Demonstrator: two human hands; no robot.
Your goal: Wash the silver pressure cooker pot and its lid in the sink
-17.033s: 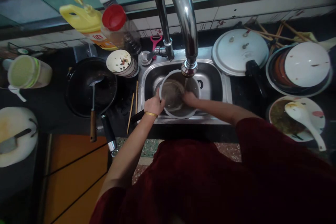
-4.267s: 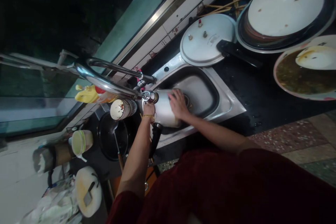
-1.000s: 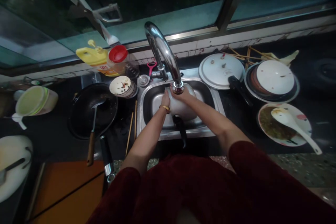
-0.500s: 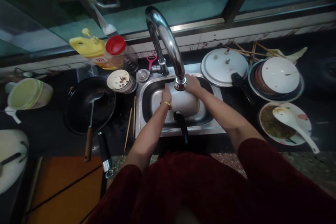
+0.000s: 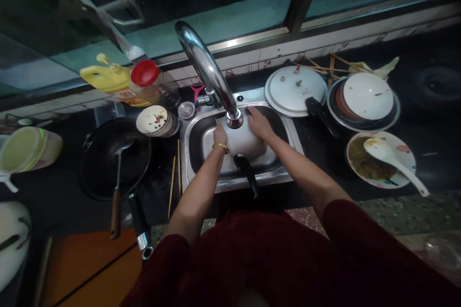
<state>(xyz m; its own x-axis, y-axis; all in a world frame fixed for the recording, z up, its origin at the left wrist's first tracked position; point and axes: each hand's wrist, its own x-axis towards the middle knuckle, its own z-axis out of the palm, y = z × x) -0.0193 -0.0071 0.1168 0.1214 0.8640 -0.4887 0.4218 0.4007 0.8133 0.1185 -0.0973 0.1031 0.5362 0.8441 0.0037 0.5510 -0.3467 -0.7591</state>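
Pot (image 5: pixel 252 143), one, silver-grey, with black handle (image 5: pixel 247 172): we find it inside the sink (image 5: pixel 190 158), lying on its side beneath the tap (image 5: pixel 212 69). Changes noted: earlier we had it upright, mouth upward, with murky water inside; it is now tipped over, its outer wall turned up towards the spout. We judge from this that little of that water can remain in it, and that the work has passed from the inside to the pot's outside. Most recently, the right hand (image 5: pixel 260 127) has shifted from the far edge to the right part of the wall, the pot keeping its pose. Condition of the pot: outer wall dull, pale and smooth, brighter along the upper side; mouth apparently to the left, interior hidden from us; handle pointing towards the person, reaching over the sink's near edge. Left hand (image 5: pixel 220 133), with yellow bracelet (image 5: pixel 221 147): fingers gripping the pot at its left end. Right hand: fingers laid against the wall, partly hidden; we cannot tell whether they close on anything. Adjacent, on the counter (image 5: pixel 317 168): white lid (image 5: pixel 295 91) at the right, stacked bowls (image 5: pixel 170 127) at the left, black wok (image 5: pixel 100 156) beyond them.
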